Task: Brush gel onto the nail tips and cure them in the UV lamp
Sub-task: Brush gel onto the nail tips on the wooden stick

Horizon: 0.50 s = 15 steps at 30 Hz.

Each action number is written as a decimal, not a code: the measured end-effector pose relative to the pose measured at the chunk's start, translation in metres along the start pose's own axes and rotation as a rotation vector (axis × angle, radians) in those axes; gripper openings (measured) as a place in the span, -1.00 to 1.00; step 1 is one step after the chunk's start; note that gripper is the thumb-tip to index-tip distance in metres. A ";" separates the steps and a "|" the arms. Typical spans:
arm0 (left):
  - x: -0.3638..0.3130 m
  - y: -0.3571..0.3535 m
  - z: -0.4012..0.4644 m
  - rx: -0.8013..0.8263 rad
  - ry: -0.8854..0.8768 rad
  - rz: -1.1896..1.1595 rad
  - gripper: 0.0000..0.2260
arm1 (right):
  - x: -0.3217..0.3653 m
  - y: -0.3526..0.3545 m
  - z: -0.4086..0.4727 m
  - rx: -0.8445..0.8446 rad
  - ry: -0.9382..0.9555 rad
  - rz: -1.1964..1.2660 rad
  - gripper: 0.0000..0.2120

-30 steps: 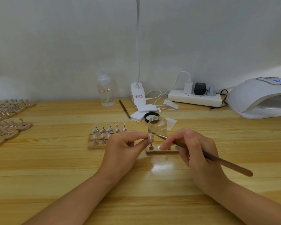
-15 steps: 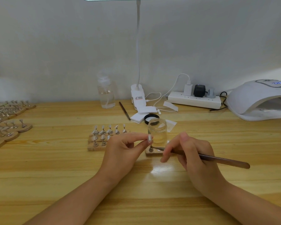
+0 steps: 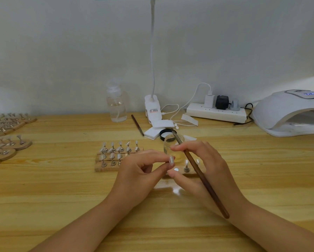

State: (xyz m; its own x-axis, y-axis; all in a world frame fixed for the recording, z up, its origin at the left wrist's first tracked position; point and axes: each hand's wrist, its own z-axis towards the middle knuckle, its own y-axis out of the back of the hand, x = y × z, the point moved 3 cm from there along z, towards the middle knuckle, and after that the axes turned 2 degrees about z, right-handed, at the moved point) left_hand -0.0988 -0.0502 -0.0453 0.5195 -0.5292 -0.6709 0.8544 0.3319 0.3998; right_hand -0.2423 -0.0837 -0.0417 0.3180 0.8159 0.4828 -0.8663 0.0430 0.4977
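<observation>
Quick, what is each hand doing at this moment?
Left hand: pinches a nail tip between thumb and fingers.
Right hand: holds the brush, bristle end at the jar.

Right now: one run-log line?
left hand: pinches nail tip | right hand: holds brush, tip in gel jar | UV lamp: empty

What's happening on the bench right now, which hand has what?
A person is partway through gelling nail tips. The left hand pinches one nail tip between thumb and finger. The right hand grips a wooden-handled brush, its head angled into the open glass jar just behind the hands. More tips stand on a wooden holder to the left. The UV lamp sits at the far right, with nothing visible inside it.
</observation>
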 end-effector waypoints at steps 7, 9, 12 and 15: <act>0.000 -0.001 -0.001 0.026 -0.012 -0.030 -0.87 | -0.002 -0.001 0.000 0.020 0.054 0.030 -0.72; 0.000 -0.001 -0.001 0.029 -0.015 -0.015 -0.82 | -0.003 0.000 0.000 0.012 0.062 0.041 -0.74; -0.001 -0.001 -0.002 0.033 -0.025 -0.017 -0.83 | -0.003 0.000 0.000 -0.004 0.072 0.060 -0.76; -0.001 -0.001 -0.002 0.032 -0.023 -0.013 -0.83 | -0.003 0.001 -0.001 -0.025 0.086 0.064 -0.78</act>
State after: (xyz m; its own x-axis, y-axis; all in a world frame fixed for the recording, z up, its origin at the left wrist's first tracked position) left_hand -0.1004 -0.0485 -0.0460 0.5083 -0.5513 -0.6616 0.8607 0.3000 0.4113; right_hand -0.2443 -0.0858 -0.0436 0.2282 0.8637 0.4493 -0.8935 0.0025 0.4491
